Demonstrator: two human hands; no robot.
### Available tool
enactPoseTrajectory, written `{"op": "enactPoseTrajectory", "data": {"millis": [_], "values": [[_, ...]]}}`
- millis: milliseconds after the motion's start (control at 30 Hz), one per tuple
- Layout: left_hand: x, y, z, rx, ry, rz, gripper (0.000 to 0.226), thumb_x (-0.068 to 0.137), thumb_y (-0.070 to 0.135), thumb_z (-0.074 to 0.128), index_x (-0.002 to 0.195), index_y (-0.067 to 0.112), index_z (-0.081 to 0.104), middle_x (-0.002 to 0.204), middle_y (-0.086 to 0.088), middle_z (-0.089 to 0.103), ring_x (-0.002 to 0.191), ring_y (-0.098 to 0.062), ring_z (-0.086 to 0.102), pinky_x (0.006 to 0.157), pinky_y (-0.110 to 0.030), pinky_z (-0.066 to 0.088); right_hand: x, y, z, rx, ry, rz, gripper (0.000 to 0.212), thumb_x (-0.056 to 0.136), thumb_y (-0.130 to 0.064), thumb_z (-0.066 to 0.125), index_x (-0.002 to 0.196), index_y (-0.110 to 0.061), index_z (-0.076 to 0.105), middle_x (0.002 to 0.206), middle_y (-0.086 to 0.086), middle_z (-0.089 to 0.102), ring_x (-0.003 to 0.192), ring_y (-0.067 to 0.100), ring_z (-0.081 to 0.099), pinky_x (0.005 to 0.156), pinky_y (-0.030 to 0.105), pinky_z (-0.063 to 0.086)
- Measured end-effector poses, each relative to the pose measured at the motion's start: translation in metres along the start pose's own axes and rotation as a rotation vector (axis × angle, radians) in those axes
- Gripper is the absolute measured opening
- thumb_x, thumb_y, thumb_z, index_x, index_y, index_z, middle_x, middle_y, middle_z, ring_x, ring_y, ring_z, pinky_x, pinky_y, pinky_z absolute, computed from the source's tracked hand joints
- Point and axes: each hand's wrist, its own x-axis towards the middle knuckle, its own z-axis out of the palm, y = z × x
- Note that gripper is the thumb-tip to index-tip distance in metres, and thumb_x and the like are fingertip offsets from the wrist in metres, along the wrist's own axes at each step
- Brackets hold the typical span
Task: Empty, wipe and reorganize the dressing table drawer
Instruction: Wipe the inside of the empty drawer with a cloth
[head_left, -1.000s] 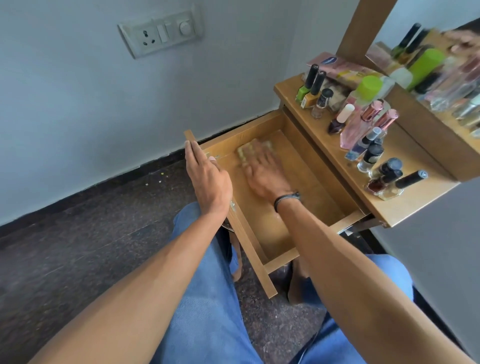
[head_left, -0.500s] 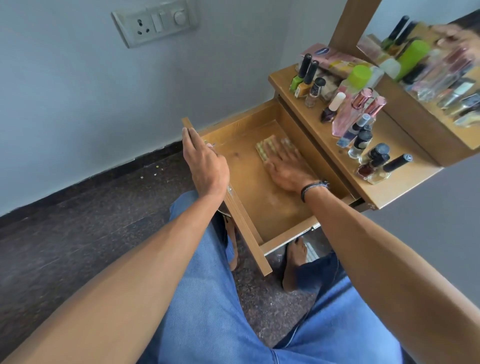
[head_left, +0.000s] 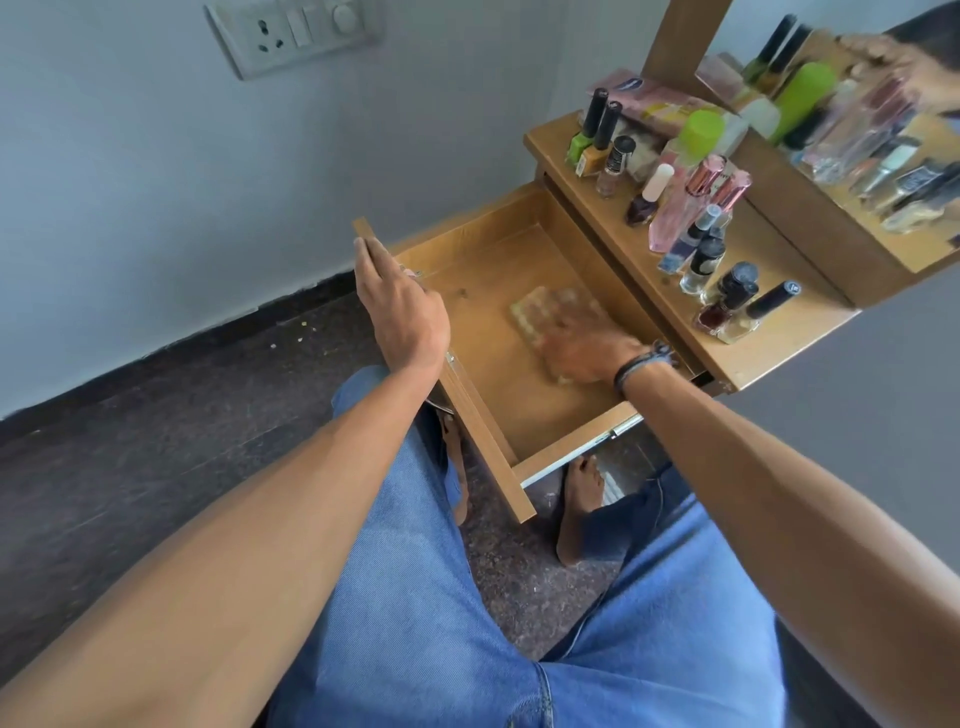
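The wooden drawer (head_left: 483, 270) of the dressing table stands pulled out, with nothing in it but a yellowish checked cloth (head_left: 540, 312). My right hand (head_left: 582, 345) lies flat on the cloth and presses it against the drawer floor near the right wall; the hand and cloth are blurred. My left hand (head_left: 400, 306) rests on the top edge of the drawer front, fingers straight along it.
Several nail polish bottles, perfume bottles (head_left: 680, 213) and a green-capped bottle (head_left: 698, 132) crowd the table top (head_left: 774, 338), under a mirror (head_left: 857, 119). My legs in blue jeans sit below the drawer, a bare foot (head_left: 576, 509) under it. A switch plate (head_left: 291, 31) is on the wall.
My right hand has slid the cloth from the drawer's far left toward its right wall and nearer to me. My left hand has stayed on the drawer front.
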Motion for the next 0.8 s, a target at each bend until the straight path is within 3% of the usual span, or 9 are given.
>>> {"op": "enactPoseTrajectory", "data": {"millis": [167, 267, 333, 467, 500, 567, 600, 667, 800], "values": [[0.0, 0.0, 0.0, 0.017, 0.002, 0.008, 0.057, 0.106, 0.006, 0.036, 0.159, 0.001, 0.016, 0.167, -0.009, 0.012, 0.153, -0.024, 0.015, 0.121, -0.027, 0.017, -0.01, -0.004, -0.007, 0.094, -0.002, 0.233, 0.075, 0.1, -0.005, 0.03, 0.162, -0.023, -0.008, 0.169, 0.004, -0.015, 0.156, 0.033, -0.011, 0.127, 0.048, 0.009], [0.001, -0.002, 0.001, 0.01, 0.007, 0.012, 0.057, 0.105, 0.005, 0.035, 0.159, 0.001, 0.017, 0.167, -0.01, 0.013, 0.152, -0.025, 0.016, 0.122, -0.03, 0.019, -0.033, -0.046, -0.014, 0.118, 0.009, 0.272, 0.055, 0.102, -0.007, 0.045, 0.156, -0.012, 0.033, 0.161, 0.007, 0.037, 0.144, 0.028, 0.042, 0.113, 0.038, 0.04], [0.003, -0.003, 0.003, 0.013, 0.009, 0.021, 0.057, 0.104, 0.003, 0.035, 0.158, 0.001, 0.018, 0.167, -0.01, 0.014, 0.152, -0.026, 0.017, 0.122, -0.03, 0.019, -0.051, -0.076, -0.011, 0.082, 0.006, 0.182, 0.049, 0.102, -0.001, 0.043, 0.15, -0.01, 0.041, 0.147, 0.008, 0.054, 0.133, 0.023, 0.055, 0.108, 0.032, 0.043], [0.003, -0.005, 0.004, 0.027, 0.013, 0.025, 0.059, 0.103, 0.002, 0.036, 0.159, 0.002, 0.017, 0.167, -0.01, 0.014, 0.152, -0.026, 0.017, 0.122, -0.031, 0.02, -0.071, -0.097, -0.009, 0.126, 0.077, -0.015, 0.076, 0.097, 0.008, 0.042, 0.162, -0.022, 0.017, 0.171, 0.005, 0.0, 0.153, 0.025, 0.025, 0.117, 0.035, 0.033], [0.003, -0.004, 0.003, 0.03, 0.012, 0.027, 0.059, 0.103, 0.002, 0.036, 0.159, 0.002, 0.017, 0.167, -0.01, 0.014, 0.152, -0.026, 0.017, 0.122, -0.031, 0.02, -0.073, -0.093, -0.011, 0.123, 0.068, -0.022, 0.076, 0.098, 0.007, 0.044, 0.162, -0.026, 0.018, 0.171, 0.0, -0.001, 0.151, 0.023, 0.03, 0.113, 0.034, 0.039], [0.002, -0.003, 0.003, 0.036, 0.009, 0.029, 0.059, 0.103, 0.002, 0.036, 0.159, 0.002, 0.017, 0.167, -0.01, 0.014, 0.152, -0.026, 0.018, 0.122, -0.032, 0.021, -0.074, -0.074, -0.013, 0.134, 0.051, 0.053, 0.059, 0.101, 0.0, 0.048, 0.154, -0.023, 0.037, 0.163, 0.002, 0.031, 0.126, 0.017, 0.054, 0.097, 0.029, 0.05], [0.002, -0.003, 0.003, 0.038, 0.01, 0.03, 0.059, 0.103, 0.003, 0.037, 0.159, 0.002, 0.017, 0.167, -0.01, 0.014, 0.151, -0.027, 0.018, 0.122, -0.032, 0.022, -0.074, -0.063, -0.015, 0.124, 0.033, 0.132, 0.044, 0.103, -0.007, 0.05, 0.145, -0.019, 0.048, 0.148, 0.005, 0.051, 0.11, 0.017, 0.06, 0.091, 0.028, 0.052], [0.002, -0.003, 0.003, 0.045, 0.011, 0.03, 0.059, 0.103, 0.002, 0.037, 0.159, 0.001, 0.017, 0.167, -0.01, 0.014, 0.151, -0.027, 0.018, 0.121, -0.033, 0.023, -0.07, -0.032, -0.016, 0.091, 0.02, 0.294, 0.033, 0.103, -0.021, 0.056, 0.136, -0.015, 0.058, 0.128, 0.008, 0.065, 0.105, 0.022, 0.066, 0.091, 0.035, 0.056], [0.003, -0.002, 0.002, 0.032, 0.011, 0.029, 0.058, 0.103, 0.003, 0.037, 0.158, 0.0, 0.018, 0.167, -0.011, 0.015, 0.151, -0.027, 0.018, 0.122, -0.033, 0.024, -0.058, -0.003, -0.019, 0.133, -0.057, 0.402, 0.071, 0.102, -0.027, 0.059, 0.16, -0.041, 0.02, 0.169, 0.005, 0.019, 0.135, 0.034, 0.051, 0.103, 0.045, 0.051]]}}
